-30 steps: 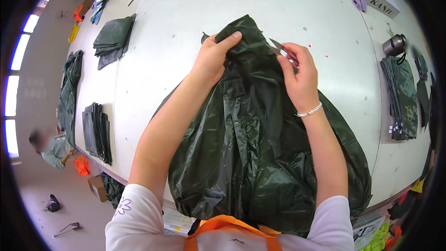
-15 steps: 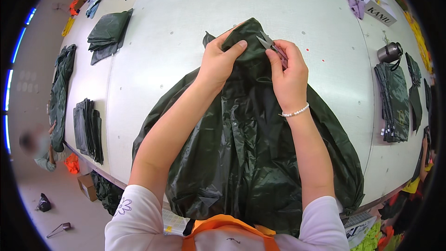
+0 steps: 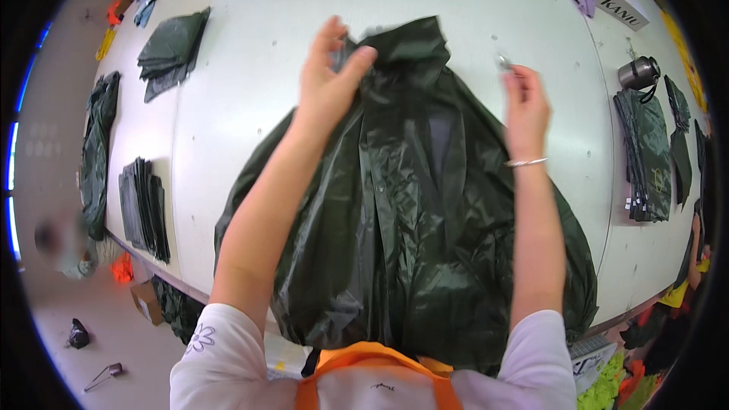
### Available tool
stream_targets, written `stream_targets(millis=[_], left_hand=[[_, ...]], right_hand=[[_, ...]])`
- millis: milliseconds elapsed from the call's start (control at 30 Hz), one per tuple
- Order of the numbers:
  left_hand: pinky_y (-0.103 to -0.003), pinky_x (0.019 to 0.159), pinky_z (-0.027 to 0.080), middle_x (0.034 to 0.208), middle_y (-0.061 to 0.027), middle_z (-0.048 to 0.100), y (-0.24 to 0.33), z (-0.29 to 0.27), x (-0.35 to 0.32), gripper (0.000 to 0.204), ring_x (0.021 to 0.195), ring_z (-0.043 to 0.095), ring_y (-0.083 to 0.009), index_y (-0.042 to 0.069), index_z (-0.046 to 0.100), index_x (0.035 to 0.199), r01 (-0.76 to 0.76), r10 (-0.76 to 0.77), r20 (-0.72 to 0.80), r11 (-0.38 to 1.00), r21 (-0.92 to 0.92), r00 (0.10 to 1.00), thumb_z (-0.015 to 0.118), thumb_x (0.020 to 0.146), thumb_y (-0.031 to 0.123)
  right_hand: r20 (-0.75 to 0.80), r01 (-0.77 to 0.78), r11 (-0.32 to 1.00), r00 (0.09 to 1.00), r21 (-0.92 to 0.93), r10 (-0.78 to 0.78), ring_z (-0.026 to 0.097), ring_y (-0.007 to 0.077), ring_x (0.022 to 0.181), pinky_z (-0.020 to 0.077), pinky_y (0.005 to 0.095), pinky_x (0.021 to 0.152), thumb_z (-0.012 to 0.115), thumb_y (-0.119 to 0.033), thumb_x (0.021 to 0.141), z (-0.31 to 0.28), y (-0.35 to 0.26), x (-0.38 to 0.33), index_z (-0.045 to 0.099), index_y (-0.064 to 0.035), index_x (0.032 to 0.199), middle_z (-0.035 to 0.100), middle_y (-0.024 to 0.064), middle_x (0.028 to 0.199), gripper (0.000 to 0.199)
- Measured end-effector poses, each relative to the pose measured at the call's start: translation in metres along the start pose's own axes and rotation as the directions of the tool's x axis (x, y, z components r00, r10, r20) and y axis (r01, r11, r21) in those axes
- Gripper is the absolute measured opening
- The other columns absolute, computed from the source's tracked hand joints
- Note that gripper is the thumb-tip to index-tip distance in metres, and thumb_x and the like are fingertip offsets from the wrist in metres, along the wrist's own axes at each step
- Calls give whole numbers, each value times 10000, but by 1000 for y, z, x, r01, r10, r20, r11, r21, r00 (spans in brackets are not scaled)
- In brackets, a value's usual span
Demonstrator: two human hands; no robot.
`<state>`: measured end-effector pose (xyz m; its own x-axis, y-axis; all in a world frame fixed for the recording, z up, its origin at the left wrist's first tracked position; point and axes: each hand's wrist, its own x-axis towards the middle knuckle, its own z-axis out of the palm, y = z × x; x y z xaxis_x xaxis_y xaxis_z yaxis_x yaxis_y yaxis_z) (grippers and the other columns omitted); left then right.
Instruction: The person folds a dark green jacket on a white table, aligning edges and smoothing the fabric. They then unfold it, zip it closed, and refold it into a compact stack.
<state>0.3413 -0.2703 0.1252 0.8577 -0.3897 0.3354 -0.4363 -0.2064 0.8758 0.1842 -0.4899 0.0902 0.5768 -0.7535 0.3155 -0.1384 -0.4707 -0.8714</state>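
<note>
The left hand (image 3: 328,76) grasps the far edge of a dark green garment (image 3: 410,212) on the white table (image 3: 243,68). The right hand (image 3: 524,102), to its right, pinches a small metal tool (image 3: 503,62)

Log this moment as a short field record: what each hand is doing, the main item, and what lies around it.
left hand: left hand pinches the top edge of the dark green glossy plastic garment
right hand: right hand raised off the garment, holding a small metal tool; kind too small to tell
surface: white worktable
left side: folded dark green stacks
right side: metal mug, folded green pile
</note>
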Motion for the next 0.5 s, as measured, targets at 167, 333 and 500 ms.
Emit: stream_targets(millis=[167, 333, 500], left_hand=[[-222, 758, 445, 916, -35, 615, -24, -72, -100, 158, 826, 559, -87, -7, 583, 1043, 248, -244, 67, 966, -68, 968, 562, 918, 88], [-231, 573, 445, 645, -23, 609, -27, -80, -234, 149, 603, 555, -69, 5, 626, 875, 621, -651, 214, 759, 196, 728, 659, 862, 149], [-339, 621, 486, 724, -131, 657, -39, -51, -208, 310, 641, 638, -240, 4, 622, 918, 514, -578, 194, 805, 298, 793, 652, 847, 304]], right_hand=[[-118, -172, 751, 985, -638, 125, 640, 279, 862, 487, 370, 792, 620, -237, 866, -175, 214, 20, 658, -5, 944, 669, 155, 888, 248], [-134, -136, 285, 991, -949, 25, 619, 325, 924, 489, 395, 814, 618, -269, 869, -228, 217, -12, 608, -37, 1122, 619, 175, 1083, 344], [273, -240, 929, 908, -282, 318, 633, 183, 852, 503, 290, 756, 653, -236, 877, -80, 9, -74, 644, -43, 1071, 671, 110, 983, 273]])
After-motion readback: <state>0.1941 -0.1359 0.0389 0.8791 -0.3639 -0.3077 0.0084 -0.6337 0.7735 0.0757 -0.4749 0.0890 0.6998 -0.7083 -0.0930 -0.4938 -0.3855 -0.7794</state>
